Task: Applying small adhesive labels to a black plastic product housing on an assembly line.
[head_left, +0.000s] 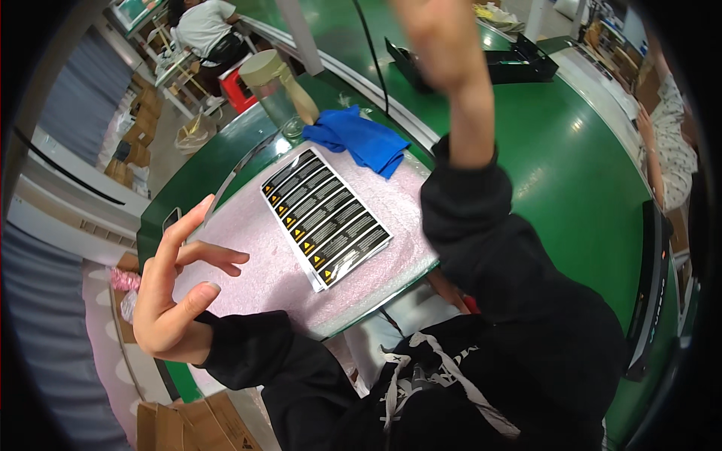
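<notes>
My left hand (174, 282) hovers at the left edge of a pink foam mat (256, 263), fingers spread and holding nothing. My right hand (440, 41) is raised high toward the camera, blurred, above the green table (556, 150); I cannot see anything in it. A stack of black label sheets (325, 216) with yellow warning triangles lies in the middle of the mat, between my two arms. A crumpled blue cloth (359, 139) rests at the mat's far edge.
A clear bottle with a beige lid (274, 86) stands beyond the cloth. A black tray (519, 64) sits far back on the table. One person sits at the upper left (203, 26), another at the right edge (669, 143). Cardboard boxes (192, 425) lie on the floor.
</notes>
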Tool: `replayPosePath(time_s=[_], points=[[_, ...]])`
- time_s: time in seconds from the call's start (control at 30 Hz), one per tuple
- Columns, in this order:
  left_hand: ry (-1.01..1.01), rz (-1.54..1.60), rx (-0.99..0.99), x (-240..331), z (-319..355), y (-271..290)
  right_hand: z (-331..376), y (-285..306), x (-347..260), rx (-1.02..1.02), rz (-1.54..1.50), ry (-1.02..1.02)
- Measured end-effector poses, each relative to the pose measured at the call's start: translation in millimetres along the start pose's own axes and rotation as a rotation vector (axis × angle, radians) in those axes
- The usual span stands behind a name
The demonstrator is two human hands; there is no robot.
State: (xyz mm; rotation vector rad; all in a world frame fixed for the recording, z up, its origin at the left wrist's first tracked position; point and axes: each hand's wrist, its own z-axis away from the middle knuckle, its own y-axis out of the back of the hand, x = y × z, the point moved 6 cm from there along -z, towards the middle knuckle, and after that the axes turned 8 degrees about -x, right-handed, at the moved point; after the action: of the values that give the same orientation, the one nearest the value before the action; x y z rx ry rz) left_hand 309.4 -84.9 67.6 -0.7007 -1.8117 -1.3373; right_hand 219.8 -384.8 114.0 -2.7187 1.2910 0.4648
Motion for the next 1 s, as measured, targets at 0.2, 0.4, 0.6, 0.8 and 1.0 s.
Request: replayPosePath(time_s=[0.2, 0.4, 0.6, 0.8, 1.0], points=[[0.096, -0.04, 0.091, -11, 9, 8, 3, 212, 240, 0.169, 0.741, -0.596], [0.054, -0.019, 0.135, -11, 17, 15, 136, 306, 388, 0.011, 1.028, -1.453], [0.008, -0.041, 0.113, -8, 20, 10, 167, 267, 355, 0.16, 1.006, -1.626], [-0.214, -0.149, 0.081, 7, 35, -1, 157, 283, 318, 0.475, 0.932, -1.449], [-0.37, -0.315, 0.105, 35, 63, -15, 44, 288, 197, 0.092, 1.057, -0.544]])
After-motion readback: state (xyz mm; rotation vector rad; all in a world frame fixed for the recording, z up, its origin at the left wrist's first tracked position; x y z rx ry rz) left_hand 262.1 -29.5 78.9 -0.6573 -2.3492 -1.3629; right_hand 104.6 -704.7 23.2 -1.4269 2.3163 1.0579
